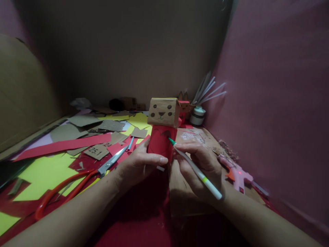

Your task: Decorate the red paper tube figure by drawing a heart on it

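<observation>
My left hand [141, 159] is wrapped round the red body of a paper figure [158, 145], thumb across its front. The figure stands upright, with a boxy brown head [162, 118] bearing drawn eyes, cheeks, nose and mouth. On its red front there is a curved outline and a dark patch near the top. A white marker [196, 169] with a green tip and a yellow-green band is gripped in my right hand [199, 164]. Its tip is at the red front, just beside the dark patch; whether it touches I cannot tell.
Orange-handled scissors [99, 171] lie left among yellow paper [48, 175], red strips and cardboard scraps [96, 151]. To the right lies a pink glue gun [238, 173]. Behind are a second red figure [183, 109], a white jar [197, 116] and white sticks [212, 91]. A pink wall borders the right.
</observation>
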